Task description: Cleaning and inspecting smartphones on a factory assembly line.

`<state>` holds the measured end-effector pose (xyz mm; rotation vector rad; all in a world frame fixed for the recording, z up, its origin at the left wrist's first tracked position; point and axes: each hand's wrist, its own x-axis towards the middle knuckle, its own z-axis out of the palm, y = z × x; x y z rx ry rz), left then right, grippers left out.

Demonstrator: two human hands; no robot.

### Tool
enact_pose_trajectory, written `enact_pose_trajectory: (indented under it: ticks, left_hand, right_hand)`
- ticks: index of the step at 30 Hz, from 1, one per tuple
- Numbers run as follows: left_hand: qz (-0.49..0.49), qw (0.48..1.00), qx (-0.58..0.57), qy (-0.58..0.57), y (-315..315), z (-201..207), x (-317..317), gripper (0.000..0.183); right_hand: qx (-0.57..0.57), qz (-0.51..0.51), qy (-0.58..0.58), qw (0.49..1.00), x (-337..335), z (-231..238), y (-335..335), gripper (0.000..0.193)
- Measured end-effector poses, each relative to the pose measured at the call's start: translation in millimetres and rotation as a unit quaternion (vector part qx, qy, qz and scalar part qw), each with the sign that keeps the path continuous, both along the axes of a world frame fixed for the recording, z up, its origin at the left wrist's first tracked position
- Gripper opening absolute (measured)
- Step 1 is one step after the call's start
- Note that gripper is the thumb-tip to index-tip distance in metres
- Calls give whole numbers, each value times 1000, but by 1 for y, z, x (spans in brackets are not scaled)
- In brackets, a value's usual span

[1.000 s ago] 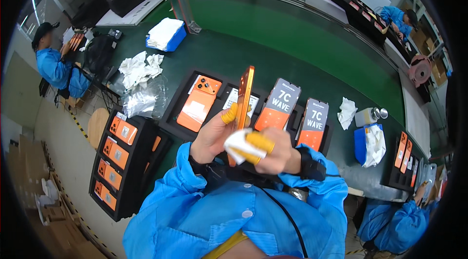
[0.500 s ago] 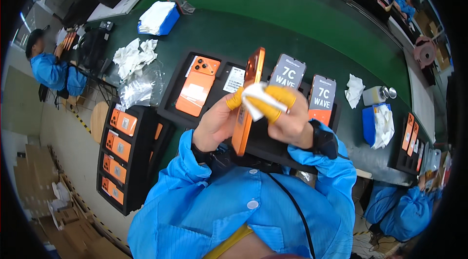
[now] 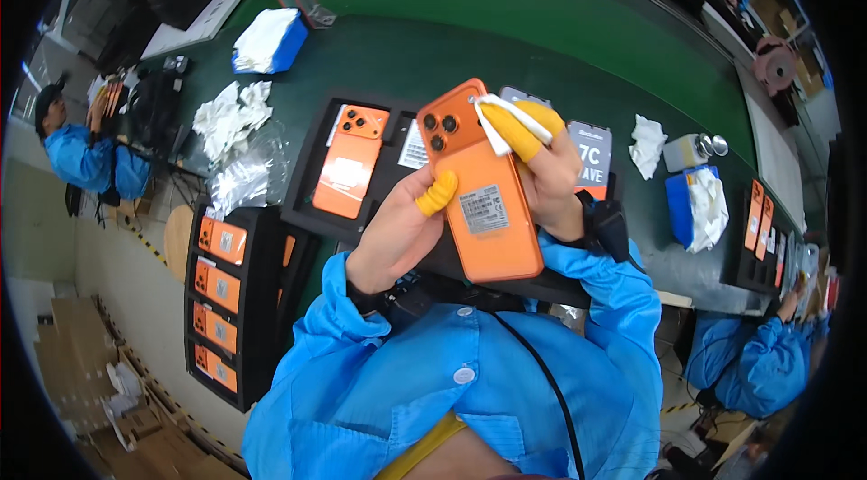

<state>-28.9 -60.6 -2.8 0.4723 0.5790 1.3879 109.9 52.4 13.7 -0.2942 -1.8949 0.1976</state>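
Observation:
My left hand (image 3: 404, 225) grips an orange smartphone (image 3: 488, 250) by its left edge, a yellow-covered thumb on its back. The phone's back faces up toward me, with a camera bump at the top left and a grey label low down. A folded white cloth (image 3: 495, 130) is pinched in my right hand (image 3: 553, 175), whose fingers wear yellow covers; it lies against the phone's upper right corner. Behind my hands, a black tray (image 3: 307, 197) holds another orange phone (image 3: 348, 168) at left and a grey-and-orange phone (image 3: 591, 155) at right.
Crumpled white cloths (image 3: 233, 114) and clear plastic (image 3: 246, 177) lie at left. A blue box of cloths (image 3: 293, 42) stands behind them, another blue box (image 3: 679, 209) at right beside a bottle (image 3: 684, 153). A black rack of phones (image 3: 257, 317) stands lower left. Co-workers sit at both sides.
The phone has turned from edge-on to showing its back. My right hand has shifted the cloth slightly right and up to the phone's upper corner.

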Motion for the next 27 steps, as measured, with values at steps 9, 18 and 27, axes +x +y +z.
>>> enact_pose_trajectory:
  ticks: [9, 18, 27]
  left_hand:
    - [-77, 996, -7, -50, -4, -4, -8, 39]
    - [-74, 930, 34, -358, 18, -10, -32, 34]
    - [-51, 959, -102, -258, 10, 2, -4, 36]
  right_hand:
    - [-121, 20, 1, 993, 0, -13, 4, 41]
    - [54, 142, -52, 987, 13, 1, -35, 62]
    - [-80, 15, -22, 996, 9, 2, -17, 47]
